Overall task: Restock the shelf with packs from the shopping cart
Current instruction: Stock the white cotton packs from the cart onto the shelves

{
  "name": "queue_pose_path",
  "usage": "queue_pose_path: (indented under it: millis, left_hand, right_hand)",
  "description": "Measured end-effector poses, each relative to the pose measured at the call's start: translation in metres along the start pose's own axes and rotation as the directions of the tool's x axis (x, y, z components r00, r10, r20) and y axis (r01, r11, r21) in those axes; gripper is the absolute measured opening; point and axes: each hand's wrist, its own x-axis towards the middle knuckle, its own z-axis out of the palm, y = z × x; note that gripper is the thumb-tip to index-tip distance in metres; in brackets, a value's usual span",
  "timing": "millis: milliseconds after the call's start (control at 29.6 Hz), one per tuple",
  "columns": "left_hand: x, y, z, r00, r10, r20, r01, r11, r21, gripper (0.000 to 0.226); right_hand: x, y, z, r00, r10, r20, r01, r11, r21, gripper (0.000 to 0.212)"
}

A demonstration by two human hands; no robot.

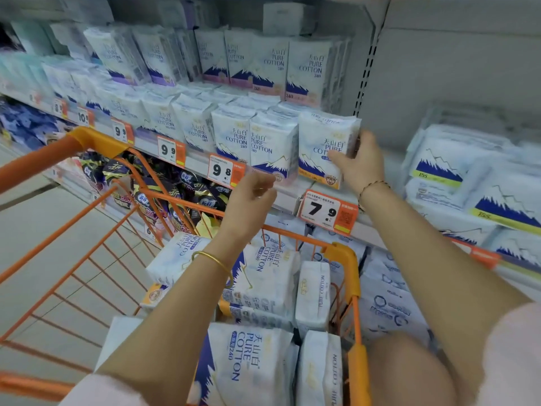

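- Soft film-wrapped packs [263, 279] are being held in orange wire cart [341, 254].
- Upright pack [322, 142] on shelf [285, 198] is being clasped by right grip [360, 164].
- Left grip [252, 198] is being held loosely curled, empty.

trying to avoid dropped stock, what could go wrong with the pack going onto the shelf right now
The pack stands at the front edge of the shelf, gripped by the right hand alone; let go there, it might tip down into the cart. Pushing it in could also knock the neighbouring pack askew.
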Motion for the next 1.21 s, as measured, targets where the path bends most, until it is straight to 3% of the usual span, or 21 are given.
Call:
queue_pose_path:
  millis: [270, 438, 573, 675, 742, 809, 877, 978, 1214]
  left_hand:
    - [0.013, -0.005, 0.003, 1.000, -0.012, -0.020, 0.012, 0.999, -0.030, 0.027]
    - [0.006, 0.002, -0.001, 1.000, 0.006, 0.030, -0.005, 0.999, -0.034, 0.033]
    - [-0.005, 0.020, -0.001, 0.967, -0.015, 0.255, 0.027, 0.999, -0.043, 0.032]
    - [-0.012, 0.029, 0.001, 0.836, -0.103, 0.539, 0.015, 0.986, 0.166, 0.022]
    - [-0.015, 0.027, 0.001, 0.768, -0.211, 0.604, -0.143, 0.863, 0.484, 0.014]
    - [-0.019, 0.020, 0.001, 0.801, -0.320, 0.505, -0.276, 0.552, 0.787, 0.024]
    - [-0.023, 0.011, 0.000, 0.859, -0.392, 0.330, -0.217, 0.304, 0.927, 0.052]
    - [-0.024, 0.003, -0.001, 0.823, -0.501, 0.267, -0.152, 0.259, 0.954, 0.090]
    - [-0.021, 0.009, -0.019, 0.637, -0.647, 0.419, -0.331, 0.261, 0.907, 0.107]
  right_hand:
    - [0.004, 0.021, 0.011, 0.986, 0.087, 0.142, -0.071, 0.991, -0.110, 0.057]
    - [-0.007, 0.013, 0.004, 0.983, 0.110, 0.147, -0.088, 0.985, -0.151, 0.074]
    - [-0.033, 0.010, -0.008, 1.000, 0.007, 0.013, -0.004, 0.984, -0.176, 0.075]
    - [-0.067, 0.009, -0.015, 0.988, -0.114, 0.103, 0.131, 0.976, -0.173, 0.046]
    - [-0.089, 0.011, -0.015, 0.961, -0.111, 0.253, 0.156, 0.974, -0.165, 0.036]
    - [-0.106, 0.016, -0.010, 0.930, -0.086, 0.358, 0.139, 0.982, -0.125, 0.032]
    - [-0.119, 0.021, -0.002, 0.922, -0.067, 0.381, 0.109, 0.990, -0.090, 0.031]
    - [-0.132, 0.027, 0.005, 0.936, -0.112, 0.335, 0.146, 0.986, -0.079, 0.033]
    - [-0.131, 0.033, 0.005, 0.949, -0.108, 0.298, 0.142, 0.985, -0.095, 0.034]
